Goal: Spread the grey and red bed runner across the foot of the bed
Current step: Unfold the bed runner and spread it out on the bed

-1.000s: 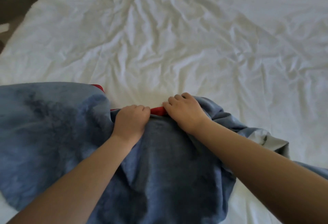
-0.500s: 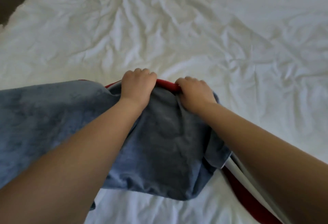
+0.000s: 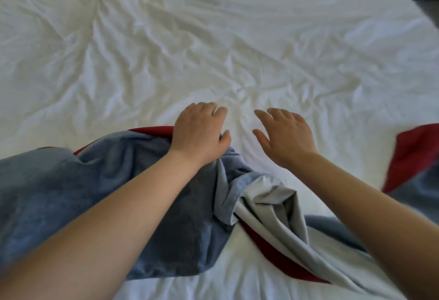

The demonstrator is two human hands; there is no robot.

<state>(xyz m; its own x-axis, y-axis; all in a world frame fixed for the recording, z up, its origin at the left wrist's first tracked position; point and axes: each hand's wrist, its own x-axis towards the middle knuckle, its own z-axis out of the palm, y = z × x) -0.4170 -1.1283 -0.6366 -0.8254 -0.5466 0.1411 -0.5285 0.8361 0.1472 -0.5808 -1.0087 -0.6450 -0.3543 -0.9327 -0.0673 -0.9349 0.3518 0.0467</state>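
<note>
— Left hand [image 3: 199, 131] is what I'm watching: it's curled down on the bunched top edge of the runner [image 3: 99, 195], fingers closed over the fold, pinning it to the bed [image 3: 213, 38]. I judge that's an anchor, so the cloth won't slide while the other side gets pulled out.

— And the right hand [image 3: 285, 136]?

— Open, fingers spread, palm down just above the white sheet, holding nothing. Both forearms reach forward from the bottom of the view, wrists fairly level.

— Where's the runner lying?

— Across the near end of the bed, flat-ish at the left, twisted in the middle with the pale lining and red band showing, and another stretch at the far right edge. Not spread yet.
</note>
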